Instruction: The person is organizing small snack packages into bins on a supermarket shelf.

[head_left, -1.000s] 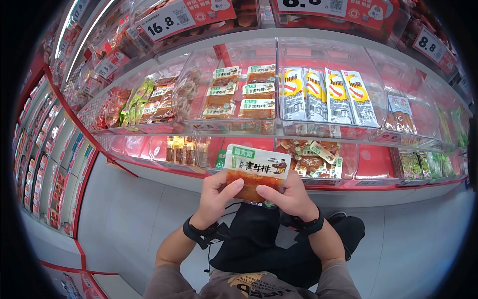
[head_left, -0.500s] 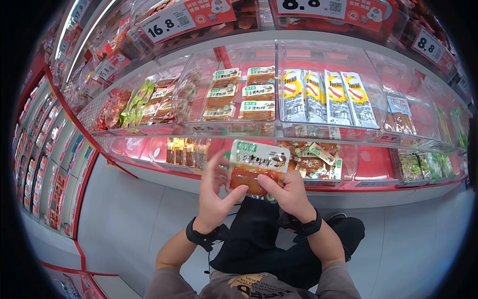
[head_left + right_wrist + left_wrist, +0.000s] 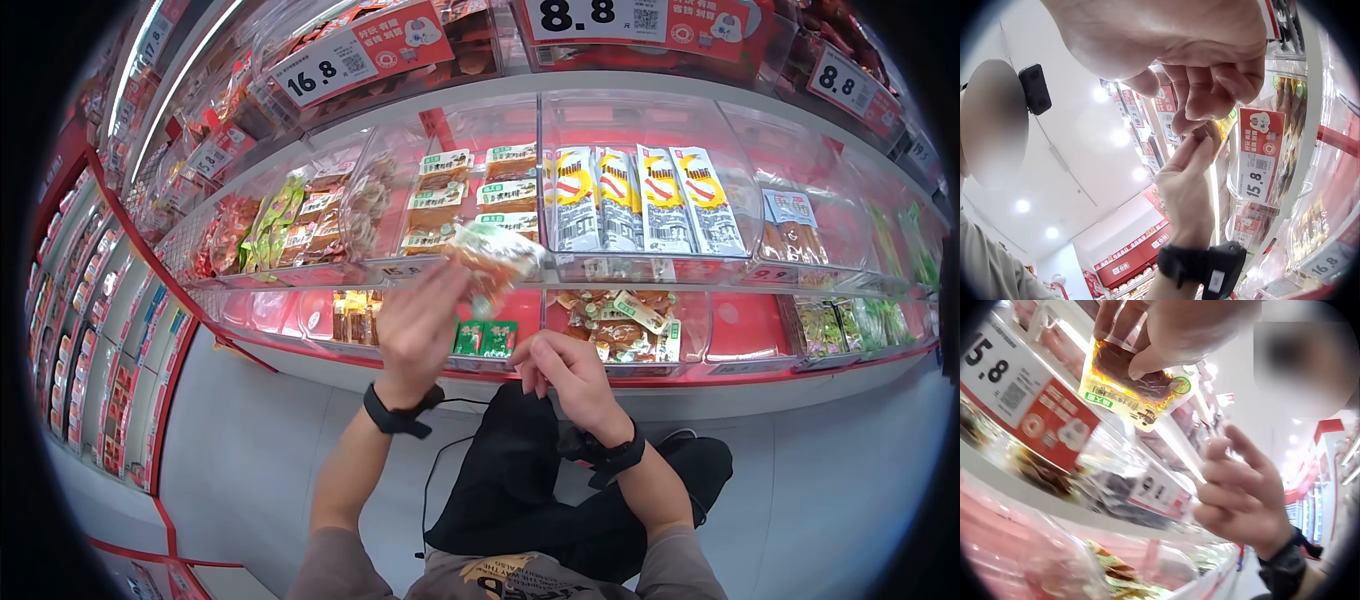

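Note:
My left hand point(image 3: 420, 328) pinches a clear and white packet of brown food point(image 3: 492, 262), which is blurred and tilted in front of the bin of matching packets point(image 3: 436, 198). In the left wrist view the thumb and fingers grip the packet point(image 3: 1132, 381) by its brown part, with its green label low. My right hand point(image 3: 570, 378) is below and to the right of the packet, apart from it, its fingers loosely bent and holding nothing. The right wrist view shows the same loosely curled right hand point(image 3: 1191, 56) near the left hand point(image 3: 1188, 187).
White and yellow packets point(image 3: 660, 200) stand in the bin to the right. On the lower shelf are green packets point(image 3: 486, 338) and a pile of brown ones point(image 3: 630, 322). Price signs point(image 3: 352, 62) hang along the upper shelf. My legs point(image 3: 510, 470) are below.
My right hand has let go of the packet and sits lower. The left hand has carried the packet up towards the bin, tilting it. The view has shifted slightly.

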Tool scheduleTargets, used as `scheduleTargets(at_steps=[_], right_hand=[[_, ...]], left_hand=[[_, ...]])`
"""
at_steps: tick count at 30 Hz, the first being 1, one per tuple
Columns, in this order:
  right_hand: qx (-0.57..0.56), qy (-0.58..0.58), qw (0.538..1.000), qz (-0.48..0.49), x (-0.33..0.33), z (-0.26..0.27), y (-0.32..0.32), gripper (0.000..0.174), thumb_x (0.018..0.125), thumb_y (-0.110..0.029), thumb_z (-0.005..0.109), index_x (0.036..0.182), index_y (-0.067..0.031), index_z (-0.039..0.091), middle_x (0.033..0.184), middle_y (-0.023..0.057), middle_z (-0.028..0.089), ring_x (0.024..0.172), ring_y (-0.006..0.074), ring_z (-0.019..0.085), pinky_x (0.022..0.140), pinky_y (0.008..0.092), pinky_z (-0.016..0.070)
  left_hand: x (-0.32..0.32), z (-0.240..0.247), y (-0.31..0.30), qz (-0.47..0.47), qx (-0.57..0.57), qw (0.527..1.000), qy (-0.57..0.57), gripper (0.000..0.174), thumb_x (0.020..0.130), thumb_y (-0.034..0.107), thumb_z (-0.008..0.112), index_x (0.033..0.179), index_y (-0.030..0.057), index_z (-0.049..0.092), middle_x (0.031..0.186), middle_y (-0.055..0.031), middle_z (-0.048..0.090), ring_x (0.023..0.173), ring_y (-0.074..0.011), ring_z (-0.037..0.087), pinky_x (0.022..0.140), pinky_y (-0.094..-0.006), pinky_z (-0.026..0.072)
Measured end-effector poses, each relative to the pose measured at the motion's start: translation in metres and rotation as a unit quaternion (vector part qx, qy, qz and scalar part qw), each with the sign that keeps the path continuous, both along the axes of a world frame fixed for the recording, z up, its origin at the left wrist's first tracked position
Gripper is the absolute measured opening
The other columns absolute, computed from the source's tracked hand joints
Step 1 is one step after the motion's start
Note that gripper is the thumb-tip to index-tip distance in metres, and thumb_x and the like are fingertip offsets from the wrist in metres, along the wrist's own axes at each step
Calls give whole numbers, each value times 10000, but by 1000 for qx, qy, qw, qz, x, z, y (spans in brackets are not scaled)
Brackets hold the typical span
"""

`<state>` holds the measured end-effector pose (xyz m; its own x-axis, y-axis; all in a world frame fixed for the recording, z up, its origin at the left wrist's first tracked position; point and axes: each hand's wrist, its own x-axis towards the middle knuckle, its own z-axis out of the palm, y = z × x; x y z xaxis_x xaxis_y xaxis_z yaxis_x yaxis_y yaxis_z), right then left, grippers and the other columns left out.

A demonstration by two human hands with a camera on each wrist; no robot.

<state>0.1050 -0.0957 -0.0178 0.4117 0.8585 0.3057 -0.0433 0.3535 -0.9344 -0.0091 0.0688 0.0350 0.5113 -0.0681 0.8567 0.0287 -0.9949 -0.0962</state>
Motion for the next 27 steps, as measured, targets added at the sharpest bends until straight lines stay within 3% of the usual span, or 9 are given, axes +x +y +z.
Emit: scheduleTargets(at_steps=[3, 6, 11, 14, 15, 19, 23, 26, 27], right_hand=[[5, -15, 1000, 1, -1, 0, 0, 315, 943, -246, 454, 832, -6, 624, 585, 3, 550, 508, 53, 466, 483, 215, 372], [-15, -47, 999, 16, 2, 1, -4, 326, 958, -235, 419, 863, 7, 617, 612, 14, 554, 550, 57, 495, 510, 202, 388], [-34, -66, 997, 17, 4, 2, -3, 330, 960, -233, 415, 859, 5, 620, 614, 17, 554, 569, 57, 500, 525, 199, 392], [-41, -76, 996, 19, 2, 2, 1, 326, 952, -240, 432, 844, 0, 625, 609, 14, 554, 568, 60, 499, 525, 206, 389], [-43, -84, 995, 19, 1, 4, 1, 324, 949, -242, 439, 840, 0, 626, 606, 12, 553, 568, 61, 500, 525, 211, 388], [-42, -115, 992, -5, 3, 5, 2, 308, 912, -257, 504, 802, 5, 622, 562, 69, 557, 515, 140, 543, 515, 284, 405], [-55, -263, 958, -101, 8, -7, 7, 269, 854, -251, 566, 758, -4, 611, 624, 138, 579, 574, 288, 577, 544, 363, 428], [-100, -364, 906, -191, 29, -43, 17, 226, 829, -236, 579, 780, -17, 610, 712, 134, 590, 707, 286, 594, 618, 388, 453], [-172, -450, 844, -236, 39, -59, 16, 184, 795, -217, 599, 812, -34, 606, 838, 125, 587, 835, 290, 575, 703, 409, 460]], left_hand=[[21, 8, 54, 82, -30, 994, -67, 264, 758, 10, 630, 1021, 14, 651, 1008, -150, 657, 935, -300, 634, 785, -363, 474], [33, 6, 104, 129, -174, 976, 4, 227, 785, 72, 629, 1007, 39, 660, 948, -171, 652, 860, -312, 638, 738, -351, 485], [30, 30, 121, 128, -223, 937, 237, 188, 696, 197, 675, 788, 38, 709, 684, -180, 635, 651, -298, 634, 624, -359, 485], [29, 54, 121, 170, -310, 842, 407, 251, 693, 245, 682, 813, 25, 705, 665, -185, 633, 641, -286, 640, 613, -363, 484], [31, 57, 126, 186, -254, 841, 440, 323, 700, 312, 687, 808, 8, 698, 662, -192, 635, 629, -287, 640, 607, -367, 485], [35, 47, 116, 147, -284, 894, 314, 392, 791, 376, 601, 867, 1, 683, 758, -237, 632, 722, -336, 639, 665, -406, 484], [41, 22, 126, 93, -304, 856, 407, 476, 867, 413, 466, 885, -20, 661, 845, -301, 597, 849, -421, 578, 777, -452, 442], [41, 20, 122, 175, -270, 865, 384, 473, 890, 429, 440, 918, 32, 696, 684, -200, 613, 687, -325, 602, 698, -383, 457], [40, 22, 115, 183, -279, 869, 366, 488, 879, 443, 444, 880, 30, 703, 681, -205, 604, 684, -325, 604, 687, -388, 458]])
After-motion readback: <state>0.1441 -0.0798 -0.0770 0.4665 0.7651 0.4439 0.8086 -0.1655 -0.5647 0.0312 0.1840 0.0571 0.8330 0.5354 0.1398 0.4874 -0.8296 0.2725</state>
